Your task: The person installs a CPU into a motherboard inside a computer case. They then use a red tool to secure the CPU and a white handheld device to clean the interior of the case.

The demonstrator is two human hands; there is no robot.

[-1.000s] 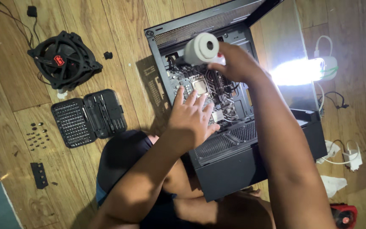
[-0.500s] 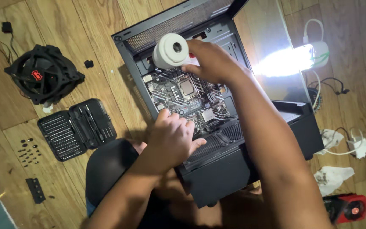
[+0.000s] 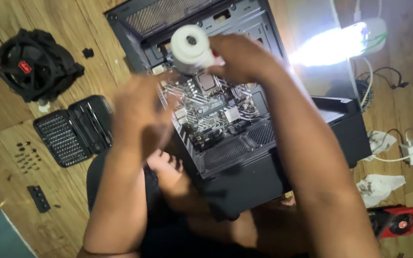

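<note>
I read the step as work over the open black PC case (image 3: 244, 157), which lies on the wood floor (image 3: 5, 114) in the centre of the frame; the motherboard (image 3: 211, 107) sits inside w/ the CPU socket (image 3: 208, 82) bare, no cooler on it; my right hand (image 3: 242, 59), upper centre, has its fingers clenched around a white round roll (image 3: 190, 44), maybe tape or wipe, held just above the socket; my left hand (image 3: 139, 114) is raised left of the board, blurred, so I cannot tell if its fingers grasp sth; next move calls, I judge, for both hands to meet at the roll, steady, over the socket.

No package to read; red mark on the black fan cooler (image 3: 29, 64) upper left; black bit set case (image 3: 72, 129) lies open below it; red-black card (image 3: 393, 220) lower right.
</note>
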